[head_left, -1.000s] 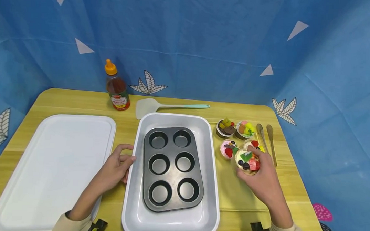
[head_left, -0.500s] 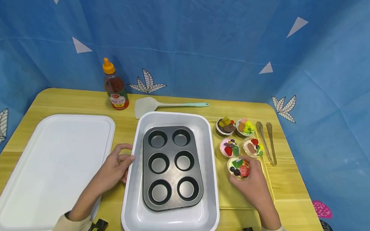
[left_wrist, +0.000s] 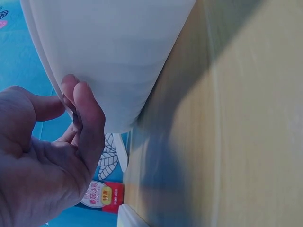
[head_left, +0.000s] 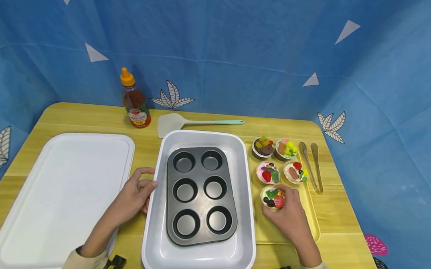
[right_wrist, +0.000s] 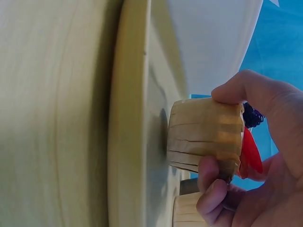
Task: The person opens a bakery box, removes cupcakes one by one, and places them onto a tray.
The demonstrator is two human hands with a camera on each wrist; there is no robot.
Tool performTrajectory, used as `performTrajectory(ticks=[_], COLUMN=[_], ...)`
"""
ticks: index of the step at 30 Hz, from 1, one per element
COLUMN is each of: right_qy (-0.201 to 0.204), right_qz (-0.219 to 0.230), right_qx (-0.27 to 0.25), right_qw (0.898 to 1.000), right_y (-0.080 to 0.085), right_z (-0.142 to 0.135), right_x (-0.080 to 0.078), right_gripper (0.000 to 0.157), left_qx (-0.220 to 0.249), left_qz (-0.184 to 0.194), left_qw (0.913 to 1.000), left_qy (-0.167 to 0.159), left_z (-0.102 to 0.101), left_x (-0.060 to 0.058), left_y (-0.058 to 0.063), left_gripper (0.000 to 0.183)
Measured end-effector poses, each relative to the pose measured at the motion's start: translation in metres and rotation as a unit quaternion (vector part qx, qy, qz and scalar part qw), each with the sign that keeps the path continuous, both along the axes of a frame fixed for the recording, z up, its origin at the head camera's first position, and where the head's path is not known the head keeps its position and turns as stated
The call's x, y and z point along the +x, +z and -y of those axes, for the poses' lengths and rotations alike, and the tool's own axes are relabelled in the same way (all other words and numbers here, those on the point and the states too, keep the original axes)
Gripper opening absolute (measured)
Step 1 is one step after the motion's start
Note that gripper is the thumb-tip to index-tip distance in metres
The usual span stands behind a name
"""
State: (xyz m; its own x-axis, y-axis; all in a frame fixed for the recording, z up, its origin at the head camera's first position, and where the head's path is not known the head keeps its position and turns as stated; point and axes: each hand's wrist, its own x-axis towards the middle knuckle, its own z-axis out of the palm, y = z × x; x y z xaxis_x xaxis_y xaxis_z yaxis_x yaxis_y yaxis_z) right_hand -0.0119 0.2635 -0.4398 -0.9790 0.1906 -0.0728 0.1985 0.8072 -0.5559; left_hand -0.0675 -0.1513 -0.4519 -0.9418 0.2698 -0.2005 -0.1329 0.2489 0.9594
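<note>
My right hand (head_left: 289, 214) grips a fruit-topped cupcake (head_left: 271, 197) by the sides, thumb and fingers around its pleated paper cup. In the right wrist view the cup's base is right at the surface of the yellow tray (head_left: 270, 231). Several other cupcakes, among them a pink one (head_left: 265, 169) and a chocolate one (head_left: 259, 150), stand in two columns behind it. At the left side of the deep white tray (head_left: 197, 260), my left hand (head_left: 131, 197) pinches the rim, fingertips against the outer wall. Inside that tray lies a dark muffin tin (head_left: 199, 177), its cups bare.
A flat white tray (head_left: 68, 192) lies at the left. Toward the back are a sauce bottle (head_left: 137, 107) with an orange cap and a spatula (head_left: 201, 122). Metal tongs (head_left: 314, 167) lie along the right edge of the yellow tray. Blue cloth (head_left: 222, 50) hangs behind the table.
My right hand has carried the cupcake left and slightly down in the head view, onto the yellow tray's front part, uncovering the cupcake behind it. My left hand has stayed at the rim.
</note>
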Motion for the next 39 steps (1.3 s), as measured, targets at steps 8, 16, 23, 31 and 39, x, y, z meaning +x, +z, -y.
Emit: performTrajectory(ticks=[8,16,23,31,39], right_qy=[0.002,0.002,0.009,0.009,0.005], right_qz=[-0.001,0.000,0.022,0.049,0.047], right_qx=[0.015,0.020,0.025,0.031,0.030], right_qw=[1.000,1.000,0.999,0.998,0.998], right_y=[-0.0013,-0.0006,0.0006,0.0006,-0.0009], right_z=[0.0012,0.0020,0.0035,0.0056,0.0068], right_x=[0.0003,0.0000,0.0002,-0.0006,-0.0001], right_gripper=[0.067,0.068,0.069,0.073,0.075], left_qx=[-0.002,0.001,0.002,0.004,0.003], left_qz=[-0.001,-0.003,-0.003,-0.003,-0.003], left_qw=[1.0000,1.0000,1.0000,1.0000,1.0000], left_qy=[-0.001,-0.004,-0.004,-0.001,0.004], left_z=[0.0000,0.0000,0.0002,0.0000,-0.0008], left_x=[0.0000,-0.0013,-0.0012,0.0001,0.0004], left_y=[0.0002,0.0000,0.0000,-0.0017,-0.0017], left_gripper=[0.042,0.042,0.042,0.041,0.040])
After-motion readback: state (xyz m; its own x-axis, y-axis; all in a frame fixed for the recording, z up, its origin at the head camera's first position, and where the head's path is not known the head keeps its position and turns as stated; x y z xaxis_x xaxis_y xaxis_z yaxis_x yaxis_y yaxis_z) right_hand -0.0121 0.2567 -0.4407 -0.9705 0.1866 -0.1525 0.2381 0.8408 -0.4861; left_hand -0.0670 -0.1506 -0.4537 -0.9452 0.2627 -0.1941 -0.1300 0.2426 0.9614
